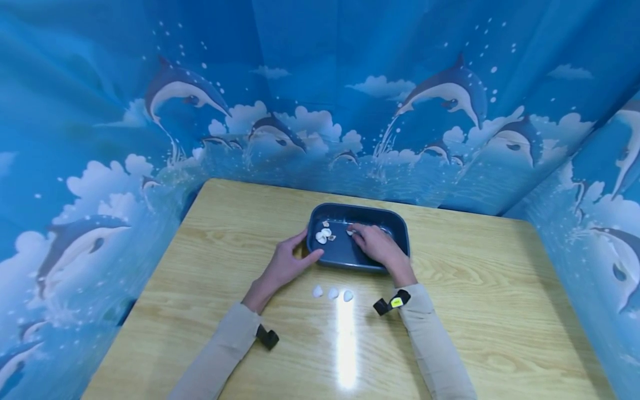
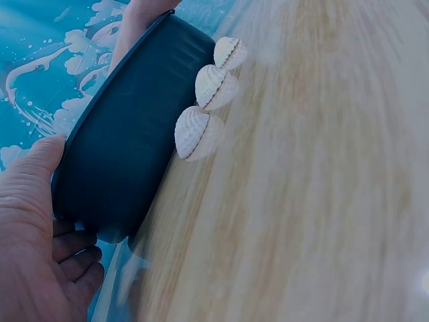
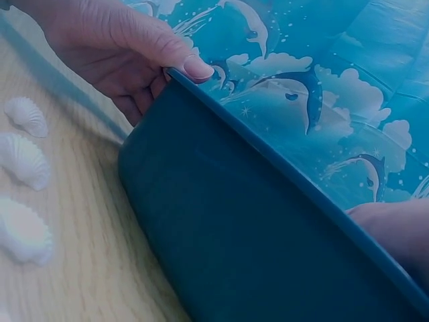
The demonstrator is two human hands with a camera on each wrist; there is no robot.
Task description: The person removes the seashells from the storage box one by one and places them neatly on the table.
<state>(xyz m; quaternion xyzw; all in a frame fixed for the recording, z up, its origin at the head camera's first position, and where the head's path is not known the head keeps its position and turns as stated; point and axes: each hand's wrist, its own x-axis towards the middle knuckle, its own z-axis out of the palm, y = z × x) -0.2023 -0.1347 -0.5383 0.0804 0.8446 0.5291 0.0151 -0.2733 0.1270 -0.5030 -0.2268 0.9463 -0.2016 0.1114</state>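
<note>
A dark blue plastic basin [image 1: 342, 253] stands on the wooden table. My left hand [image 1: 287, 261] grips its left end, thumb at the rim and fingers around the outer wall, as the left wrist view shows too. Inside the basin, my right hand [image 1: 379, 244] pinches a small seashell [image 1: 350, 232] at its fingertips; the basin wall hides those fingers in the right wrist view. Several white and brownish shells [image 1: 321, 237] lie together at the basin's left end. In front of the basin, three white ribbed shells [image 2: 192, 133] sit in a row on the tabletop.
The light wood table [image 1: 240, 222] extends on both sides of the basin, with a bright glare streak in front. A blue curtain [image 1: 310, 66] printed with dolphins hangs behind and along the sides. Black straps with small devices [image 1: 392, 303] circle both wrists.
</note>
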